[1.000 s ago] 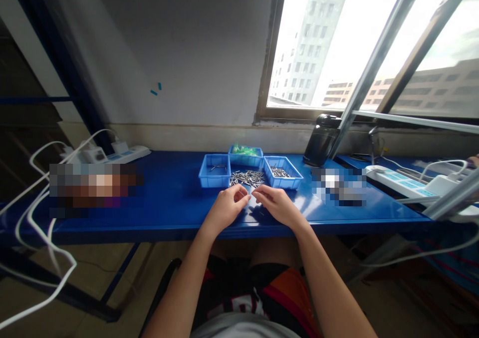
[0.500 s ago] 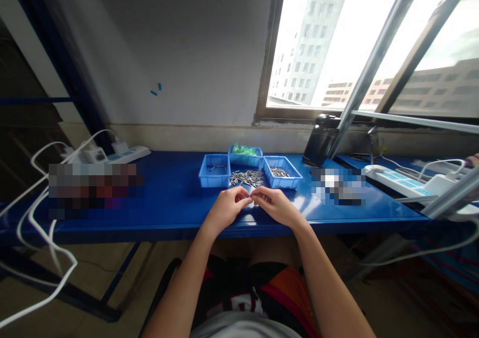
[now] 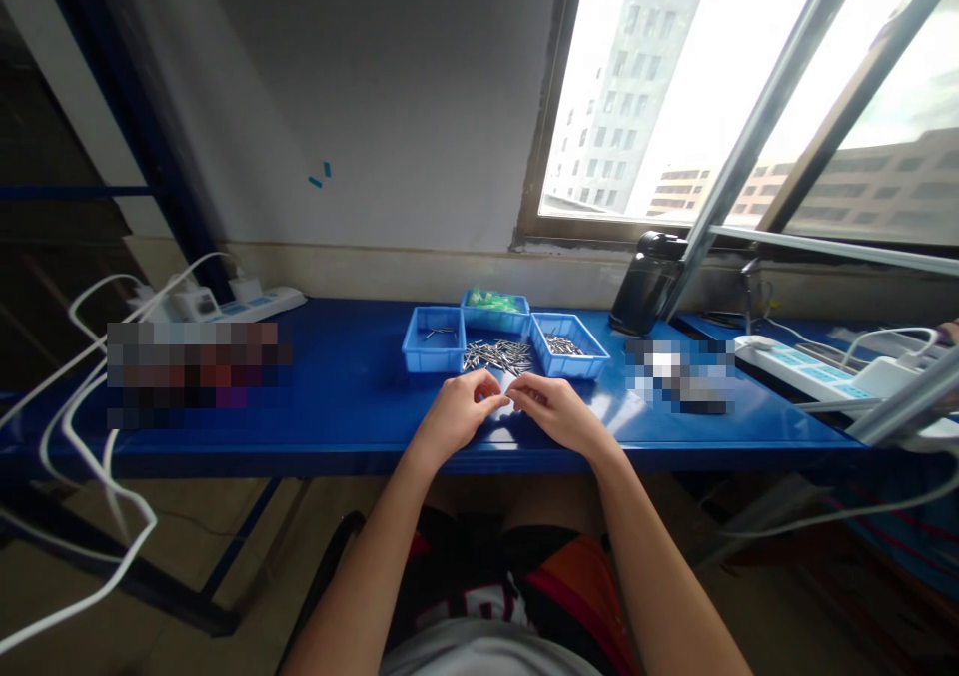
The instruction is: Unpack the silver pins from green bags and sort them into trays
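My left hand (image 3: pixel 454 414) and my right hand (image 3: pixel 557 411) rest on the blue table (image 3: pixel 345 406), fingertips pinched and meeting between them at a small part too tiny to make out. Just beyond my fingers lies a loose pile of small metal pins (image 3: pixel 496 355). A blue tray (image 3: pixel 434 340) with a few pins stands left of the pile, another blue tray (image 3: pixel 569 346) with more pins stands right of it, and a third tray with green parts (image 3: pixel 492 305) sits behind.
A black cylindrical container (image 3: pixel 646 282) stands at the back right by the window frame. White power strips lie at the back left (image 3: pixel 247 307) and at the right (image 3: pixel 805 376), with white cables (image 3: pixel 90 436) looping off the left edge. Slanted metal bars (image 3: pixel 741 147) cross the right side.
My fingertips, slightly apart a second ago, have come together in a pinch in front of the pin pile. The view has shifted slightly.
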`<state>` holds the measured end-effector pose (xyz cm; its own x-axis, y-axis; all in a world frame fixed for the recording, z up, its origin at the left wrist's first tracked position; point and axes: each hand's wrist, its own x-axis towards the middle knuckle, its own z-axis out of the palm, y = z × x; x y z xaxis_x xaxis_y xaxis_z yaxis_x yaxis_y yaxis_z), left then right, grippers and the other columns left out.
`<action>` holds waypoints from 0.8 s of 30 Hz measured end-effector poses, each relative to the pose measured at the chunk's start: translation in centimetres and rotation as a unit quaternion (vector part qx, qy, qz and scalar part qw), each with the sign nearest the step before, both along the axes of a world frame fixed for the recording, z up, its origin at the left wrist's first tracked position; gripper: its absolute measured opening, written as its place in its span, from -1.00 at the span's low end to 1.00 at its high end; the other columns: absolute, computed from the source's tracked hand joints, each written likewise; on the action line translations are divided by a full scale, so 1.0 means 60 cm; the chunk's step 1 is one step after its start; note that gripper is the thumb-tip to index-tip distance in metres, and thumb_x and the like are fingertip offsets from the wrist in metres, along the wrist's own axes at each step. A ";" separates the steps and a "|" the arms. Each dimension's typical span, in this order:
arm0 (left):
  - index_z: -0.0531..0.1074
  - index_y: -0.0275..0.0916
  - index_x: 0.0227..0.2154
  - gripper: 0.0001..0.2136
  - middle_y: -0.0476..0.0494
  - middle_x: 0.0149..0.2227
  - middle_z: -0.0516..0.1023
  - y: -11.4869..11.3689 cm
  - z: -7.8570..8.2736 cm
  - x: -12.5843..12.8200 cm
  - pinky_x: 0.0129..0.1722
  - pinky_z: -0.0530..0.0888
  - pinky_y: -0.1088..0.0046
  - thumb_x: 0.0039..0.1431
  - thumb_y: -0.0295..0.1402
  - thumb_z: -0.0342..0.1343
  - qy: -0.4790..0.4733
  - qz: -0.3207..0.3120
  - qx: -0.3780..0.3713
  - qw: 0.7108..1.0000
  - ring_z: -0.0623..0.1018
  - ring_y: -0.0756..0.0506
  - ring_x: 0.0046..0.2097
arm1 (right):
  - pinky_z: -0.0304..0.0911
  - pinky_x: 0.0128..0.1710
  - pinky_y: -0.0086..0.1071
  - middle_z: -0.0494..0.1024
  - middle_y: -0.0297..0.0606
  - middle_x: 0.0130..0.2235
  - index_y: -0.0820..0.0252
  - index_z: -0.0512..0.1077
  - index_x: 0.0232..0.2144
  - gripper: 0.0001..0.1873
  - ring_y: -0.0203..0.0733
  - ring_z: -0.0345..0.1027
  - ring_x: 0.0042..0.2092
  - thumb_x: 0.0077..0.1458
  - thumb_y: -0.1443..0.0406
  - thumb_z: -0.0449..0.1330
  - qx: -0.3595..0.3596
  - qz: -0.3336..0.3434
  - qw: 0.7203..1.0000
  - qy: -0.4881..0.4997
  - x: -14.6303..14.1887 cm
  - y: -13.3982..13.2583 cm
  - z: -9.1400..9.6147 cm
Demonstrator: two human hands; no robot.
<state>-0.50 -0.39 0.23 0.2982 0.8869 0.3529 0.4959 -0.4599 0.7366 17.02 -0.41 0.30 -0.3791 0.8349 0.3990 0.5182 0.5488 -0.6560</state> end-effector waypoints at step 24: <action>0.49 -0.21 -0.28 -0.79 -0.02 -0.43 0.52 -0.010 0.007 -0.001 -0.33 0.39 0.50 0.10 -0.26 0.04 -0.031 -0.030 0.013 0.999 0.48 -0.02 -0.37 | 0.15 -0.45 -0.47 0.43 -0.35 -0.48 0.20 0.40 -0.39 -0.82 -0.30 0.24 -0.45 0.11 0.23 0.06 -0.006 0.003 1.000 -0.012 0.002 0.008 -0.009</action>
<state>-0.55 -0.97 0.66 0.3278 0.8579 0.3957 0.4205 -0.5075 0.7521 17.12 0.08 -0.26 -0.3939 0.8370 0.3798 0.5302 0.5444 -0.6500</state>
